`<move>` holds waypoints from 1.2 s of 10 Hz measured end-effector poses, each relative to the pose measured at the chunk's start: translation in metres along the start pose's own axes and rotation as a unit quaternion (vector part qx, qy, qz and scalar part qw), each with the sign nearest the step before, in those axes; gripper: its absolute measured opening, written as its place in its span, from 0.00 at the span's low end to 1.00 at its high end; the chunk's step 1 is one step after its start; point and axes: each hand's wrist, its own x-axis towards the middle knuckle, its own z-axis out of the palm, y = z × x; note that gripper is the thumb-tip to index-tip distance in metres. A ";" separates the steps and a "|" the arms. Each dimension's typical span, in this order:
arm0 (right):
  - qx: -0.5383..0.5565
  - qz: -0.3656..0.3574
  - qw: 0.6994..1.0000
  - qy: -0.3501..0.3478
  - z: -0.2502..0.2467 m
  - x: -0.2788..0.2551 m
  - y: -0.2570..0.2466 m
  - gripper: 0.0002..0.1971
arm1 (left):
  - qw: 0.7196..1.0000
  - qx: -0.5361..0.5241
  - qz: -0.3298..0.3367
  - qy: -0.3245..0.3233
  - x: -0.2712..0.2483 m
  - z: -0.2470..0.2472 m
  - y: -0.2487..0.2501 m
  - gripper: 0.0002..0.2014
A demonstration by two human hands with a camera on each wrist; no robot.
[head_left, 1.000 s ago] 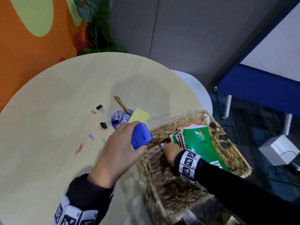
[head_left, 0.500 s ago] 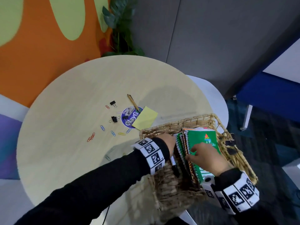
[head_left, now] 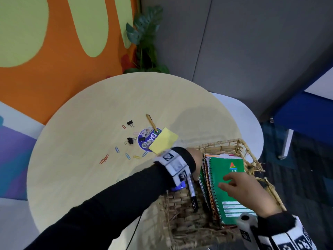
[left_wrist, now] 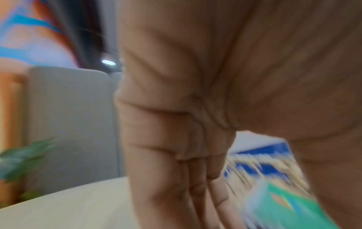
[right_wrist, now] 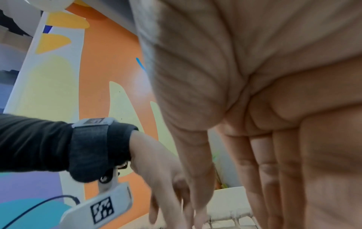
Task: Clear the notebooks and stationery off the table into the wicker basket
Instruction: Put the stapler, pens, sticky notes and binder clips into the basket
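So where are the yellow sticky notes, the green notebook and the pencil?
yellow sticky notes [head_left: 164, 142]: head view, middle of the top sheet.
green notebook [head_left: 224, 169]: head view, bare upper part of its cover.
pencil [head_left: 151, 122]: head view, middle of its shaft, on the table.

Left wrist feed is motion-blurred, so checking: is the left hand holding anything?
Observer: No. The right wrist view shows the left hand with straight fingers, holding nothing.
Operator: Where's the right hand?
Observer: Head view: the right hand is at the cover of the green notebook, fingers open. The notebook stands in the wicker basket.
Operator: What's left on the table?
Observer: A yellow sticky pad, a pencil, binder clips and paper clips.
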 end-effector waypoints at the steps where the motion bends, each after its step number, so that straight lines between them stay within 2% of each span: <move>1: 0.017 -0.023 1.000 0.010 -0.014 0.010 -0.010 0.21 | 0.985 -0.090 -0.014 0.147 -0.007 -0.025 -0.048 0.16; 2: 0.021 -0.056 0.998 0.033 -0.034 0.028 -0.035 0.17 | 0.972 -0.150 -0.065 0.169 -0.001 -0.028 -0.110 0.10; 3: 0.008 -0.095 0.994 0.057 -0.056 0.059 -0.068 0.15 | 0.967 -0.183 -0.131 0.121 0.020 -0.004 -0.153 0.16; 4: -0.041 -0.122 0.990 0.063 -0.069 0.103 -0.107 0.13 | 0.952 -0.229 -0.173 0.108 0.043 0.030 -0.164 0.36; 5: -0.102 -0.135 0.985 0.034 -0.068 0.157 -0.149 0.12 | 0.944 -0.230 -0.208 0.115 0.062 0.055 -0.161 0.47; 6: -0.148 -0.127 0.981 -0.017 -0.055 0.208 -0.184 0.10 | 0.933 -0.263 -0.205 0.136 0.073 0.065 -0.164 0.50; 7: -0.167 -0.124 0.976 -0.064 -0.033 0.243 -0.211 0.08 | 0.914 -0.325 -0.199 0.142 0.072 0.068 -0.169 0.41; 8: -0.184 -0.116 0.972 -0.087 -0.005 0.266 -0.231 0.10 | 0.922 -0.311 -0.189 0.134 0.073 0.068 -0.171 0.27; 9: -0.201 -0.111 0.968 -0.105 0.030 0.289 -0.239 0.17 | 0.922 -0.316 -0.181 0.133 0.072 0.070 -0.170 0.21; 10: -0.238 -0.102 0.961 -0.098 0.045 0.296 -0.242 0.13 | 0.916 -0.328 -0.179 0.148 0.070 0.075 -0.169 0.23; 11: -0.261 -0.103 0.956 -0.088 0.048 0.298 -0.245 0.19 | 0.911 -0.343 -0.172 0.151 0.069 0.077 -0.169 0.23; 12: -0.298 -0.145 0.940 -0.081 0.059 0.323 -0.237 0.22 | 0.901 -0.371 -0.164 0.153 0.069 0.077 -0.169 0.21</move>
